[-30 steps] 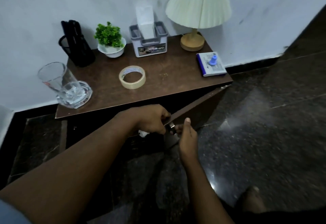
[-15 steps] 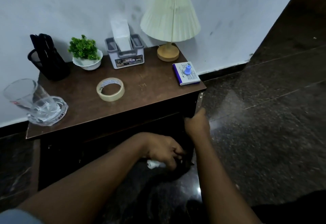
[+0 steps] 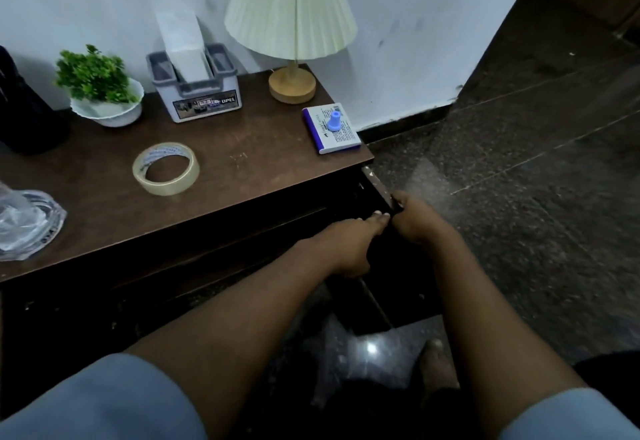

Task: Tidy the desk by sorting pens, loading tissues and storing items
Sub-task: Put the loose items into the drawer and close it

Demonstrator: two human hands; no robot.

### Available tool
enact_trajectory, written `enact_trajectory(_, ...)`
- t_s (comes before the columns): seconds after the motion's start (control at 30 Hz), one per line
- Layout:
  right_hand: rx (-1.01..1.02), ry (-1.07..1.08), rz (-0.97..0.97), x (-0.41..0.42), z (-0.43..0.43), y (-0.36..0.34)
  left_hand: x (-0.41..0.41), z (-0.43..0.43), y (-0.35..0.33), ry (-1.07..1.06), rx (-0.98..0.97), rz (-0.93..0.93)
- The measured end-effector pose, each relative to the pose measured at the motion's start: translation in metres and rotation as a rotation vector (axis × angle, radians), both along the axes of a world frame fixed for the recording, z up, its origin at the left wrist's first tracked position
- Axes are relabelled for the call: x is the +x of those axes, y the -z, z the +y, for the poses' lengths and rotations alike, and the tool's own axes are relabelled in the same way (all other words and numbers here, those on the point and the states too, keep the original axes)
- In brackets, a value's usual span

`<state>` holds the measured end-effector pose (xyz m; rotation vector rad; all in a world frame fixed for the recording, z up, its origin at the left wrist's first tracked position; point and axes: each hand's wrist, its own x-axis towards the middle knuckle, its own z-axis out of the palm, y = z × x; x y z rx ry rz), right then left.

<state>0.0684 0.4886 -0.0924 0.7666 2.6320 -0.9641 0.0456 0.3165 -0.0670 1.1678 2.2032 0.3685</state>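
The brown desk [image 3: 249,159] has a dark cabinet below its top, with the cabinet door [image 3: 374,181] swung out at the right corner. My right hand [image 3: 417,220] grips the door's top edge, fingers curled over it. My left hand [image 3: 349,245] reaches in beside it with fingers stretched toward the door edge; nothing shows in it. On the top stand a grey tissue holder [image 3: 197,100] with white tissues [image 3: 181,43] sticking up, a tape roll [image 3: 166,168] and a black pen holder [image 3: 24,114] at the far left.
A blue-and-white box [image 3: 341,133] with a blue cap on it lies at the desk's right corner. A lamp [image 3: 292,24], a potted plant [image 3: 100,90] and a glass [image 3: 24,223] also stand on top. Dark stone floor stretches to the right; a white wall runs behind.
My left hand rose from low in the cabinet opening to the door edge; the white item it held is out of sight. My right hand stays on the door. The view shifted closer.
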Motion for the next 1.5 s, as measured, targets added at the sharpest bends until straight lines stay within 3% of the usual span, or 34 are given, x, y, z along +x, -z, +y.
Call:
enact_trajectory(0.23, 0.143, 0.031, -0.008, 0.001, -0.007, 0.003, -0.009, -0.009, 0.000, -0.094, 0.103, -0.024)
enact_trajectory(0.37, 0.335, 0.060, 0.022, 0.006, -0.029, -0.002, -0.025, -0.056, -0.013, -0.348, 0.220, 0.020)
enact_trajectory(0.43, 0.400, 0.196, 0.152, 0.000, -0.053, -0.014, -0.036, -0.086, -0.019, -0.521, 0.307, 0.011)
enact_trajectory(0.53, 0.280, 0.356, 0.645, -0.010, -0.108, -0.039, -0.047, -0.131, -0.032, -0.838, 0.487, -0.053)
enact_trajectory(0.6, 0.017, 0.270, 0.823, -0.015, -0.149, -0.051, -0.053, -0.152, -0.040, -1.063, 0.634, -0.142)
enact_trajectory(0.73, -0.275, -0.084, 0.733, -0.034, -0.224, -0.049, -0.062, -0.193, -0.061, -1.462, 0.830, -0.325)
enact_trajectory(0.8, -0.284, -0.228, 0.628, -0.048, -0.245, -0.041, -0.064, -0.213, -0.069, -1.542, 0.843, -0.413)
enact_trajectory(0.93, -0.100, -0.383, 0.561, -0.072, -0.271, -0.031, -0.061, -0.249, -0.076, -1.560, 0.947, -0.670)
enact_trajectory(1.07, 0.196, -0.494, 0.440, -0.090, -0.288, -0.025, -0.049, -0.273, -0.074, -1.527, 0.781, -0.698)
enact_trajectory(1.17, 0.229, -0.483, 0.385, -0.093, -0.287, -0.025, -0.043, -0.283, -0.074, -1.464, 0.656, -0.689)
enact_trajectory(1.23, 0.114, -0.456, 0.417, -0.081, -0.278, -0.026, -0.040, -0.290, -0.072, -1.401, 0.524, -0.669)
enact_trajectory(1.4, -0.496, -0.391, 0.443, 0.007, -0.249, -0.014, -0.020, -0.314, -0.056, -1.103, 0.078, -0.705)
enact_trajectory(1.5, -0.600, -0.370, 0.340, 0.050, -0.242, 0.012, -0.015, -0.322, -0.039, -0.977, -0.121, -0.655)
